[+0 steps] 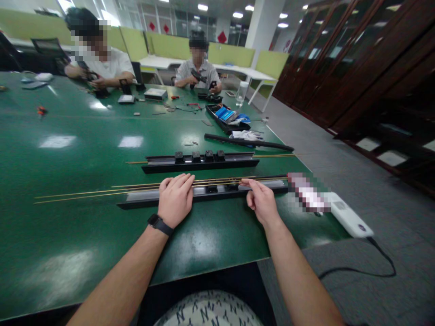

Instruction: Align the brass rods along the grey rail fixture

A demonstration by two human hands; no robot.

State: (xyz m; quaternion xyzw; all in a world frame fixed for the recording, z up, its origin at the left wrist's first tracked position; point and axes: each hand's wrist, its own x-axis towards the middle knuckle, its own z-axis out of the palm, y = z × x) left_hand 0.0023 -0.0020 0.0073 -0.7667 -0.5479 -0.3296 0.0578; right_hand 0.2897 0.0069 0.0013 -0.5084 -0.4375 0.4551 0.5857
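Observation:
A long black rail (224, 196) with a pale inner channel lies across the green table in front of me. Several thin brass rods (84, 194) run along it and stick out far beyond its left end. My left hand (176, 199) lies over the rail and rods, fingers together and bent over the far side. Farther right, my right hand (261, 200) has its index finger at the rods, the other fingers curled; its fingertips partly hide the contact. Between my hands, small black blocks (212, 188) sit in the channel.
Beyond lies a second black rail (200, 165) with several black blocks and brass rods. Behind it are a dark strip (272, 146), gloves (246, 135) and a black tray (212, 113). A white corded device (351, 216) overhangs the right edge. Two people work across the table.

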